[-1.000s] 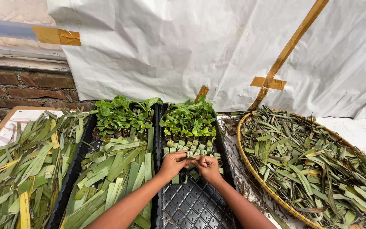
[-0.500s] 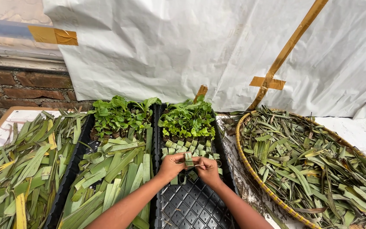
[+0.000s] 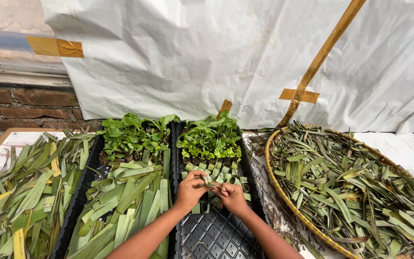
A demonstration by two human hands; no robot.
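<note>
Black seedling tray (image 3: 216, 237), near edge cut off by frame. Above it left hand (image 3: 191, 188) and right hand (image 3: 231, 196) pinch green leaf strip (image 3: 210, 182) together, fingers closed; fold hard to make out. Beyond: leaf cups (image 3: 221, 170), seedlings (image 3: 209, 139). Right: woven basket (image 3: 283, 199), partly cropped.

No packages, labels, signs or screens in view. Nothing printed or displayed anywhere in the head view.
</note>
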